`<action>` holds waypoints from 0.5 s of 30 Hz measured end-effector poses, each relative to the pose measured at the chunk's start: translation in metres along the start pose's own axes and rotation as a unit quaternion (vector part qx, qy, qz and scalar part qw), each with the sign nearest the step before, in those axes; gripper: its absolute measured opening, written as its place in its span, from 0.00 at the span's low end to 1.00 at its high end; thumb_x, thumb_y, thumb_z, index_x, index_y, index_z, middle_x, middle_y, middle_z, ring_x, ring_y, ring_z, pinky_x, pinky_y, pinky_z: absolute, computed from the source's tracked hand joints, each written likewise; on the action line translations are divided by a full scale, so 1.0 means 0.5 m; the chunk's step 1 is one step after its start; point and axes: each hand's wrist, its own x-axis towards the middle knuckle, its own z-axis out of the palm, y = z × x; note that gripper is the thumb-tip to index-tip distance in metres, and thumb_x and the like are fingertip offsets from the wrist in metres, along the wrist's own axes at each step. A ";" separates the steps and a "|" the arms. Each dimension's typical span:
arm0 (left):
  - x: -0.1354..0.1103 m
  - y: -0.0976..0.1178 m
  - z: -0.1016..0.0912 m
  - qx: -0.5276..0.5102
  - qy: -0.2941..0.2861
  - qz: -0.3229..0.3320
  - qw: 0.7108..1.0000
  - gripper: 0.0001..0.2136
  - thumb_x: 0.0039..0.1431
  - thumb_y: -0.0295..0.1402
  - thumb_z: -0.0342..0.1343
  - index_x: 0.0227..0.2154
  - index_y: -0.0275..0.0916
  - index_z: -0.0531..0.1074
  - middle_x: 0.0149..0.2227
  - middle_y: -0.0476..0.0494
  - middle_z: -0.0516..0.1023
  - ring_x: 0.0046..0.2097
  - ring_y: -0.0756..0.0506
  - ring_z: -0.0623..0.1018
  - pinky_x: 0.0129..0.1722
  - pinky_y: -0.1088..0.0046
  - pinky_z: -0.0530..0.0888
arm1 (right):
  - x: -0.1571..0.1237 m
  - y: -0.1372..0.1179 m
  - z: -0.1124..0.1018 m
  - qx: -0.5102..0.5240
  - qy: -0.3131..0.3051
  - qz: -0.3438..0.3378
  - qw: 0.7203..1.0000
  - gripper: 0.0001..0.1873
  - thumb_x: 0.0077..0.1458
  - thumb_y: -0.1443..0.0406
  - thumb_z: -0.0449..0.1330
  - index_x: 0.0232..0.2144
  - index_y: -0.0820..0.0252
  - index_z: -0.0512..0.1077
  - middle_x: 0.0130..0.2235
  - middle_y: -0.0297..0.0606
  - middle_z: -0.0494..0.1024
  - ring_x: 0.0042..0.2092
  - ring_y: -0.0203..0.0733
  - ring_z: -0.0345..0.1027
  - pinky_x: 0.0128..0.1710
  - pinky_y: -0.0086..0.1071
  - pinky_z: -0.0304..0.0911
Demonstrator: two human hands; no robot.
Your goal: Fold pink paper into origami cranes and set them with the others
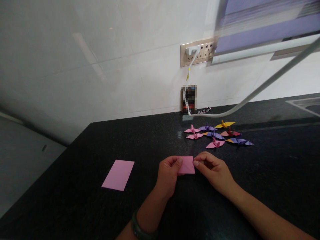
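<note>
A small piece of pink origami paper [187, 165], folded into a square with crease lines, is held just above the dark counter. My left hand [168, 171] grips its left side, thumb on top and fingers beneath. At the paper's right edge, my right hand [212, 168] is closed, its thumb and index finger pinched together at that edge. A flat sheet of pink paper [118, 175] lies to the left of my hands. Beyond them stand several folded paper cranes, among them a pink crane [215, 143], a yellow crane [225, 124] and a purple crane [240, 141].
The black countertop [82, 160] meets a pale tiled wall [140, 66]. A plug sits in the wall socket [197, 51], its white cable [240, 108] running across the back. A pixelated upright item [192, 98] leans on the wall. A sink edge [300, 101] shows at right.
</note>
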 end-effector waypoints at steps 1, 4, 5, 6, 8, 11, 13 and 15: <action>0.000 0.000 0.000 0.002 0.002 0.001 1.000 0.11 0.47 0.37 0.54 0.29 0.33 0.70 0.25 0.46 0.71 0.26 0.52 0.70 0.26 0.75 0.68 | 0.000 0.002 0.001 -0.004 0.003 -0.004 1.000 0.05 0.48 0.64 0.54 0.27 0.60 0.67 0.27 0.35 0.67 0.30 0.36 0.62 0.26 0.27 0.59; 0.000 0.000 0.001 0.010 0.001 0.008 1.000 0.11 0.47 0.37 0.53 0.29 0.33 0.70 0.25 0.46 0.71 0.26 0.51 0.70 0.27 0.74 0.68 | -0.001 0.006 0.002 -0.015 0.013 -0.018 1.000 0.04 0.47 0.64 0.55 0.27 0.60 0.68 0.27 0.35 0.67 0.30 0.36 0.63 0.26 0.27 0.59; 0.000 0.001 0.001 0.013 0.001 0.009 1.000 0.11 0.47 0.37 0.53 0.30 0.33 0.70 0.25 0.46 0.72 0.26 0.51 0.70 0.27 0.74 0.67 | -0.001 0.006 0.002 -0.018 0.015 -0.023 0.999 0.04 0.47 0.64 0.55 0.26 0.60 0.68 0.28 0.35 0.67 0.30 0.37 0.63 0.25 0.27 0.59; 0.000 0.001 0.001 0.016 0.002 0.011 1.000 0.11 0.47 0.37 0.54 0.30 0.33 0.71 0.25 0.46 0.72 0.26 0.51 0.70 0.27 0.74 0.67 | -0.002 0.006 0.002 -0.020 0.018 -0.027 0.999 0.04 0.46 0.64 0.56 0.26 0.59 0.68 0.28 0.35 0.67 0.30 0.37 0.63 0.25 0.27 0.60; -0.002 0.002 0.002 0.023 0.005 0.013 1.000 0.11 0.47 0.37 0.54 0.30 0.33 0.71 0.25 0.46 0.72 0.25 0.52 0.70 0.27 0.75 0.67 | -0.003 0.005 0.003 -0.023 0.022 -0.033 0.999 0.04 0.46 0.64 0.56 0.27 0.59 0.68 0.28 0.35 0.67 0.30 0.36 0.63 0.25 0.27 0.60; -0.003 0.003 0.002 0.035 0.006 0.016 0.999 0.11 0.46 0.37 0.54 0.30 0.33 0.71 0.24 0.46 0.72 0.25 0.52 0.69 0.27 0.75 0.67 | -0.003 0.004 0.005 -0.026 0.020 -0.033 0.999 0.05 0.46 0.64 0.56 0.28 0.59 0.68 0.29 0.36 0.67 0.30 0.36 0.63 0.25 0.27 0.60; -0.004 0.003 0.002 0.036 0.004 0.021 0.999 0.11 0.47 0.36 0.54 0.29 0.33 0.71 0.25 0.46 0.72 0.25 0.52 0.69 0.27 0.75 0.67 | -0.003 0.005 0.006 -0.032 0.022 -0.029 0.999 0.05 0.47 0.65 0.56 0.28 0.60 0.68 0.29 0.36 0.67 0.30 0.36 0.63 0.26 0.28 0.61; -0.003 0.003 0.002 0.030 0.006 0.025 0.999 0.11 0.47 0.36 0.54 0.30 0.33 0.71 0.26 0.45 0.73 0.26 0.51 0.70 0.28 0.75 0.67 | -0.003 0.006 0.006 -0.044 0.034 -0.028 0.998 0.06 0.47 0.64 0.56 0.30 0.60 0.67 0.28 0.35 0.66 0.29 0.36 0.63 0.26 0.28 0.61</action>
